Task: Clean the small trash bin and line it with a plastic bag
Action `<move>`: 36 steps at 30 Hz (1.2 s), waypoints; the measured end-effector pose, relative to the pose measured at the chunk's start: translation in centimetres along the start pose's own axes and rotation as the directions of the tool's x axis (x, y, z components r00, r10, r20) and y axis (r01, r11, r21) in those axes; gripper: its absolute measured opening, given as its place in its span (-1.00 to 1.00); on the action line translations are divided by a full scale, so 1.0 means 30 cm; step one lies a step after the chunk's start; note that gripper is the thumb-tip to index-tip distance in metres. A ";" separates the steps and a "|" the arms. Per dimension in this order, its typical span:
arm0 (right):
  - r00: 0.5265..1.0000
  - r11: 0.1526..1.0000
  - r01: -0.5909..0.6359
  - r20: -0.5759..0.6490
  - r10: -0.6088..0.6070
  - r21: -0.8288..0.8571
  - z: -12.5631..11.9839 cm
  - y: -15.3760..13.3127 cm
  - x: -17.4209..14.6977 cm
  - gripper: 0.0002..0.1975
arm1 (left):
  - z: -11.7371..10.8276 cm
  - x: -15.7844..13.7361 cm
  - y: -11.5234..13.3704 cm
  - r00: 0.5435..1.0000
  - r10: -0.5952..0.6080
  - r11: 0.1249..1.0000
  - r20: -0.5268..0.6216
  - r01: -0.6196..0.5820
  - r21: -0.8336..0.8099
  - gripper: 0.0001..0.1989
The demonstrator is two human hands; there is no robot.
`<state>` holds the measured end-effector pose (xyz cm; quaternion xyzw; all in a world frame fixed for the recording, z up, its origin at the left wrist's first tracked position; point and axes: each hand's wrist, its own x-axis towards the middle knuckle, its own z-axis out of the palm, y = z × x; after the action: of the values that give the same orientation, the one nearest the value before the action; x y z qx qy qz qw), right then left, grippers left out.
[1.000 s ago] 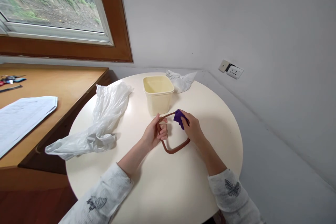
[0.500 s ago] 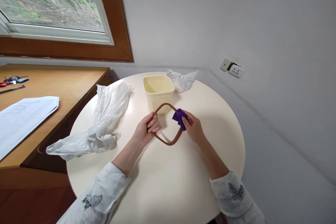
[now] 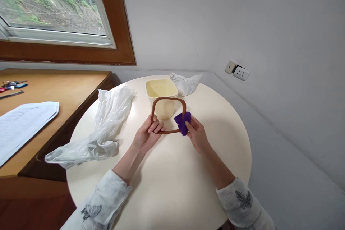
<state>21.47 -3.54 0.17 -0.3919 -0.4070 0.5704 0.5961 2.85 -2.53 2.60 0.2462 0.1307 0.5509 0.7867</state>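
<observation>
Far to the left of the cream tub (image 3: 164,108), a wooden counter (image 3: 71,82) carries a bunch of keys (image 3: 10,85), a dark, slim item (image 3: 12,94) too small to make out, and some printed sheets (image 3: 28,122), with a window (image 3: 54,3) beyond, also left of the tub. Nearer to the tub's left, on the round, pale counter (image 3: 178,187) where the tub stands upright, lies a crumpled plastic bag (image 3: 113,111). In front of the tub and a little to its left, the left hand (image 3: 145,134) has its fingers curled around the lower left corner of a brown, rounded-square frame (image 3: 184,106). The frame is tilted up on the near side of the tub, and the tub's front wall shows through its opening. Just right of the tub and nearer the person, a purple cloth (image 3: 182,123) is folded about the frame's lower right part, and the fingers of the right hand (image 3: 198,134) pinch it there. Behind the tub, to its right, sits a bunched white bag (image 3: 187,84); well to the tub's right, a socket (image 3: 242,73) is set in the wall (image 3: 283,25).
</observation>
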 end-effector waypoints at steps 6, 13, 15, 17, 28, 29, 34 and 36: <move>0.998 0.999 0.039 0.053 -0.040 0.023 0.013 -0.005 -0.014 -0.54 | -0.004 0.004 0.008 0.999 0.043 0.999 -0.023 -0.044 -0.009 -0.81; 0.994 0.997 0.060 0.091 -0.057 -0.037 0.024 0.005 -0.016 -0.50 | -0.004 0.005 0.006 0.999 0.038 0.999 0.006 -0.038 -0.022 -0.80; 0.996 0.996 0.059 0.068 -0.054 -0.067 0.025 0.010 -0.014 -0.51 | -0.005 0.005 0.003 0.999 0.028 1.000 0.017 -0.027 -0.014 -0.79; 0.996 0.993 0.081 0.037 -0.078 -0.085 0.023 0.014 -0.012 -0.53 | -0.006 0.004 0.000 1.000 0.020 1.000 0.023 -0.020 -0.002 -0.81; 0.949 0.987 0.141 -0.295 -0.113 0.075 -0.030 -0.001 0.020 -0.70 | 0.001 0.000 -0.020 0.998 -0.021 0.998 0.062 0.017 0.062 -0.83; 0.938 0.984 0.139 -0.334 -0.096 0.108 -0.043 -0.007 0.027 -0.74 | 0.000 0.001 -0.017 0.998 -0.014 0.998 0.058 0.011 0.058 -0.82; 0.924 0.975 0.083 -0.382 0.002 0.204 -0.094 -0.048 0.047 -0.81 | -0.005 0.004 -0.013 0.997 -0.009 0.999 0.082 0.006 0.035 -0.78; 0.922 0.976 0.049 -0.386 0.038 0.214 -0.100 -0.060 0.047 -0.77 | -0.005 0.003 -0.015 0.996 -0.012 0.999 0.089 0.009 0.032 -0.77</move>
<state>24.94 -2.22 0.82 -0.4275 -0.2164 0.5213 0.7062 3.18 -2.53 2.24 0.2826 0.1054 0.5330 0.7905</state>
